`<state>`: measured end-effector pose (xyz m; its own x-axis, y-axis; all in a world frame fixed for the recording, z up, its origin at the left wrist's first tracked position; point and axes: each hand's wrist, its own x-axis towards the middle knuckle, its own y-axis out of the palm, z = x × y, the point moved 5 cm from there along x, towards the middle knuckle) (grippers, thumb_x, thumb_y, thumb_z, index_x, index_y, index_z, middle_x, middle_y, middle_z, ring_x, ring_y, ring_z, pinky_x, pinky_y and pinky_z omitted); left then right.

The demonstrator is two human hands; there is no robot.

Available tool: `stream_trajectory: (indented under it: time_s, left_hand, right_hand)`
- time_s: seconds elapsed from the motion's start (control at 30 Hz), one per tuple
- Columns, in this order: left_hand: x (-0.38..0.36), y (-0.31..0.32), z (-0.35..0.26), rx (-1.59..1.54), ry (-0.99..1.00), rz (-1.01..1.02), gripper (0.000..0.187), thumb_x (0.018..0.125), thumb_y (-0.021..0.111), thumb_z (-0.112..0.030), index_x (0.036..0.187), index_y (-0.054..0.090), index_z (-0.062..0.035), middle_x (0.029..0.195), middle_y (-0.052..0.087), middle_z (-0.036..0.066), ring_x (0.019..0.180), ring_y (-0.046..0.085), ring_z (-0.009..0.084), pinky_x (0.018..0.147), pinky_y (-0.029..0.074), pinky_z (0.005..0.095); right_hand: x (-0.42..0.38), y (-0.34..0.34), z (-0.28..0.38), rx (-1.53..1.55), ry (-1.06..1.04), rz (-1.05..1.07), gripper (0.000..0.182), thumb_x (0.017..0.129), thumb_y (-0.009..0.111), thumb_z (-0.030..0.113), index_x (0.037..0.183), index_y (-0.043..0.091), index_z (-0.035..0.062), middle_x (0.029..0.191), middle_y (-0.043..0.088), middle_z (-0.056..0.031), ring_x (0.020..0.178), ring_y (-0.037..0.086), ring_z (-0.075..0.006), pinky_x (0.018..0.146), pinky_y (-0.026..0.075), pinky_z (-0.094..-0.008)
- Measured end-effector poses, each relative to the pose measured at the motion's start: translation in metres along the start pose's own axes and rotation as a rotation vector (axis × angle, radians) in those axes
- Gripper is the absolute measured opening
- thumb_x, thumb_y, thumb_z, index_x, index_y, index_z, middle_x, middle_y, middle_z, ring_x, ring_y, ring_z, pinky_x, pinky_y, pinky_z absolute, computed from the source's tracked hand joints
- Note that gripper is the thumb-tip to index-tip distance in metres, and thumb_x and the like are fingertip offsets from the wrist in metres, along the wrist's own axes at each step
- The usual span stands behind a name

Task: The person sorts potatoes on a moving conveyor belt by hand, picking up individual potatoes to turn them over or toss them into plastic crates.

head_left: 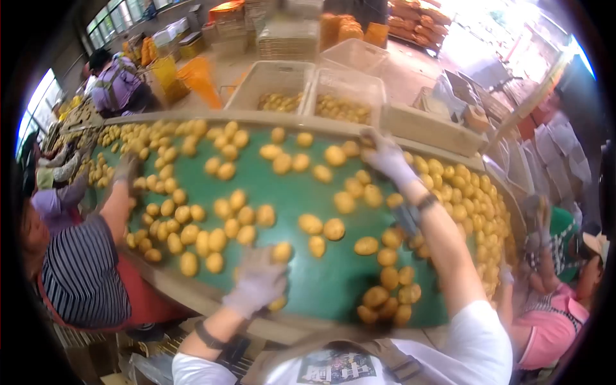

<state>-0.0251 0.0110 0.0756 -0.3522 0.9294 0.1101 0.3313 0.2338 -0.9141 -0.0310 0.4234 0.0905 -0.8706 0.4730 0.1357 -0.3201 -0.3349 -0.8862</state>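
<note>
Many yellow potatoes (310,224) lie on a green belt (292,192). My left hand (260,276), in a pale glove, is low over the belt near its front edge, blurred by motion. One potato touches its fingertips and another sits beneath the palm; its grip cannot be made out. My right hand (387,157), also gloved, reaches to the belt's far side beside potatoes. Its fingers point left around a darker potato (367,140), but blur hides whether they close on it. Dense potatoes (475,205) crowd the belt's right end.
A worker in a striped top (83,273) reaches over the belt at left; other workers are at far left and right. Beyond the far rim, two crates (273,80) hold potatoes. A beige ledge (430,131) borders the belt. Orange sacks (420,22) are stacked behind.
</note>
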Motion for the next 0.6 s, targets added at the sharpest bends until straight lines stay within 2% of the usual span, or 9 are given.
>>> stream_trajectory:
  time_s: [0.07, 0.13, 0.2, 0.27, 0.33, 0.37, 0.5, 0.6]
  left_hand:
    - [-0.007, -0.004, 0.003, 0.036, -0.025, -0.005, 0.026, 0.075, 0.071, -0.021, 0.101, 0.074, -0.0145, 0.122, 0.059, 0.016, 0.120, 0.053, 0.0386, 0.107, 0.039, 0.0547]
    - [-0.015, -0.012, -0.001, 0.113, 0.005, -0.064, 0.027, 0.076, 0.072, -0.022, 0.102, 0.074, -0.0140, 0.120, 0.060, 0.016, 0.120, 0.052, 0.0392, 0.108, 0.037, 0.0563]
    - [-0.022, -0.007, -0.001, 0.099, -0.029, -0.044, 0.031, 0.077, 0.073, -0.023, 0.107, 0.074, -0.0137, 0.124, 0.061, 0.015, 0.129, 0.050, 0.0400, 0.113, 0.033, 0.0581]
    - [-0.023, -0.002, -0.009, 0.094, -0.061, -0.040, 0.032, 0.078, 0.072, -0.023, 0.109, 0.074, -0.0138, 0.129, 0.061, 0.015, 0.134, 0.048, 0.0399, 0.116, 0.031, 0.0580]
    - [-0.034, 0.005, -0.006, 0.040, -0.098, -0.026, 0.038, 0.079, 0.071, -0.021, 0.117, 0.073, -0.0136, 0.135, 0.060, 0.015, 0.139, 0.044, 0.0420, 0.118, 0.028, 0.0580]
    - [-0.037, 0.004, -0.007, 0.035, -0.107, -0.035, 0.040, 0.079, 0.071, -0.021, 0.118, 0.073, -0.0136, 0.135, 0.060, 0.016, 0.140, 0.044, 0.0427, 0.118, 0.028, 0.0580]
    - [-0.034, 0.006, -0.019, 0.011, -0.124, -0.011, 0.043, 0.080, 0.071, -0.021, 0.122, 0.072, -0.0131, 0.137, 0.059, 0.017, 0.141, 0.041, 0.0448, 0.118, 0.029, 0.0580]
    - [-0.023, 0.009, -0.028, 0.028, -0.059, -0.001, 0.045, 0.080, 0.072, -0.022, 0.124, 0.071, -0.0125, 0.137, 0.058, 0.018, 0.139, 0.043, 0.0445, 0.117, 0.031, 0.0569]
  right_hand:
    - [0.029, 0.031, -0.009, -0.236, 0.036, 0.094, 0.041, 0.089, 0.064, 0.028, 0.128, 0.064, 0.0149, 0.122, 0.066, -0.0250, 0.108, 0.068, -0.0412, 0.091, 0.055, -0.0504]
    - [0.032, 0.045, 0.011, -0.482, 0.010, 0.156, 0.032, 0.094, 0.059, 0.026, 0.123, 0.065, 0.0151, 0.119, 0.068, -0.0237, 0.103, 0.070, -0.0394, 0.084, 0.056, -0.0535]
    - [0.048, 0.074, -0.017, -0.345, 0.098, -0.014, 0.029, 0.095, 0.056, 0.023, 0.120, 0.066, 0.0136, 0.116, 0.070, -0.0233, 0.100, 0.072, -0.0391, 0.081, 0.056, -0.0542]
    - [0.043, 0.078, -0.035, -0.388, 0.176, -0.051, 0.029, 0.095, 0.058, 0.022, 0.122, 0.067, 0.0142, 0.114, 0.071, -0.0203, 0.103, 0.071, -0.0374, 0.081, 0.057, -0.0525]
    - [0.025, 0.054, -0.033, -0.607, 0.242, 0.056, 0.033, 0.094, 0.064, 0.024, 0.126, 0.065, 0.0170, 0.114, 0.073, -0.0149, 0.109, 0.070, -0.0342, 0.083, 0.058, -0.0485]
    - [0.015, 0.042, -0.038, -0.614, 0.255, 0.137, 0.042, 0.088, 0.070, 0.031, 0.127, 0.065, 0.0159, 0.123, 0.071, -0.0142, 0.111, 0.069, -0.0336, 0.086, 0.057, -0.0488]
    - [-0.014, -0.017, -0.053, -0.420, 0.264, 0.247, 0.050, 0.085, 0.072, 0.036, 0.128, 0.063, 0.0129, 0.125, 0.071, -0.0126, 0.112, 0.069, -0.0339, 0.086, 0.056, -0.0504]
    - [-0.024, -0.010, -0.051, -0.503, 0.193, 0.052, 0.045, 0.083, 0.073, 0.034, 0.123, 0.068, 0.0118, 0.119, 0.073, -0.0151, 0.113, 0.069, -0.0334, 0.088, 0.057, -0.0472]
